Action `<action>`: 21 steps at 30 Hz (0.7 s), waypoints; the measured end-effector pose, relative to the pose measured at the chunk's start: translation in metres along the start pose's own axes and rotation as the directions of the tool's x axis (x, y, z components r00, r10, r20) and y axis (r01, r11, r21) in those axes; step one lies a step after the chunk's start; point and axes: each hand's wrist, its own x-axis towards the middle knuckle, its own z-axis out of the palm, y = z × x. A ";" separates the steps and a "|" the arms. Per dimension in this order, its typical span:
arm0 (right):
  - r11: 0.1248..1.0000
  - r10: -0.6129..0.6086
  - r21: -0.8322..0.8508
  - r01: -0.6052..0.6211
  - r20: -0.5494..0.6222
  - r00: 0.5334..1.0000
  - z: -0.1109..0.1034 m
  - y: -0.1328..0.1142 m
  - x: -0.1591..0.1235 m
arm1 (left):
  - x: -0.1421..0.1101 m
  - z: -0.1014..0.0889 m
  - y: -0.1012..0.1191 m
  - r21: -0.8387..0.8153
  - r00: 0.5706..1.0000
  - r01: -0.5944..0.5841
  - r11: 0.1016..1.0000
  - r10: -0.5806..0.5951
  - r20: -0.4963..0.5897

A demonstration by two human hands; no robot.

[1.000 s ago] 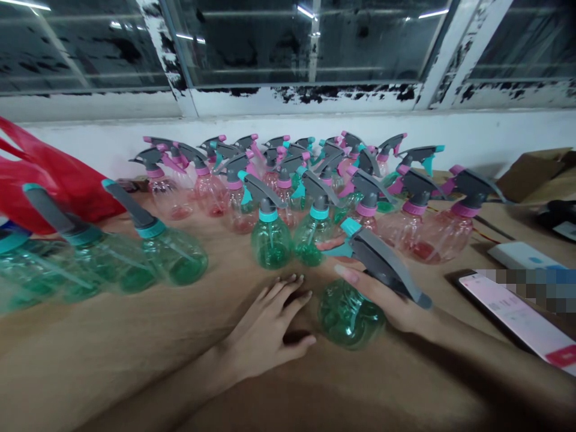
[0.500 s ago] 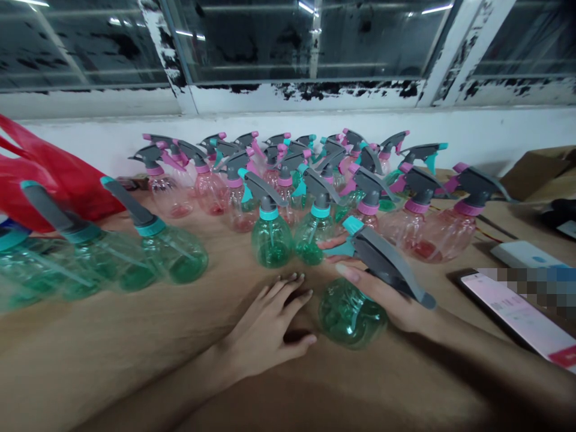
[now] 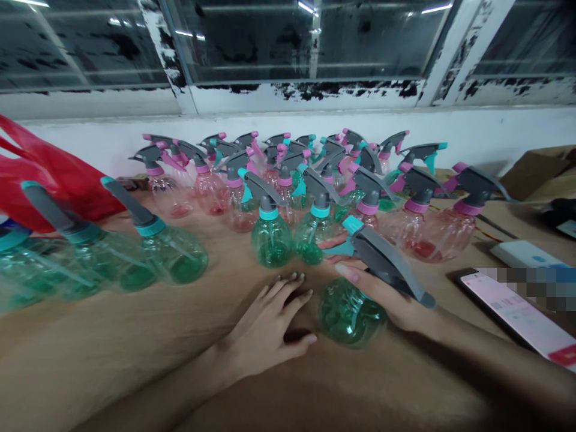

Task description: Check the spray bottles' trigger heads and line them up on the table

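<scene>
My right hand (image 3: 391,294) is wrapped round the neck of a green spray bottle (image 3: 348,321) with a grey head and turquoise nozzle and trigger. The bottle's base is at the table, tilted slightly. My left hand (image 3: 267,333) lies on the wooden table (image 3: 216,366), palm down with fingers apart, just left of that bottle and holding nothing. Beyond my fingertips stand two more green spray bottles, one (image 3: 272,243) at the middle and another (image 3: 310,237) to its right, partly behind my right fingers.
Rows of pink spray bottles (image 3: 209,189) and green ones stand along the wall. Several green bottles (image 3: 175,255) are at the left, before a red plastic bag (image 3: 49,174). On the right lie a phone (image 3: 517,318), a white box (image 3: 524,255) and a brown carton (image 3: 537,171).
</scene>
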 end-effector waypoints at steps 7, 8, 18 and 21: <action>1.000 0.018 0.012 -0.018 0.014 1.000 0.000 0.000 0.000 | -0.001 -0.001 0.001 -0.002 1.000 0.003 1.000 -0.003 -0.004; 1.000 0.019 0.013 -0.019 0.013 1.000 0.000 0.000 0.000 | -0.001 -0.001 0.001 -0.004 1.000 0.002 1.000 -0.002 -0.005; 1.000 0.010 0.023 -0.011 0.017 1.000 0.000 -0.001 -0.001 | -0.001 -0.001 0.001 0.004 1.000 0.003 1.000 -0.003 -0.005; 1.000 0.014 0.015 -0.014 0.004 1.000 0.001 -0.002 0.000 | -0.001 -0.002 0.001 0.001 1.000 -0.001 1.000 0.001 -0.009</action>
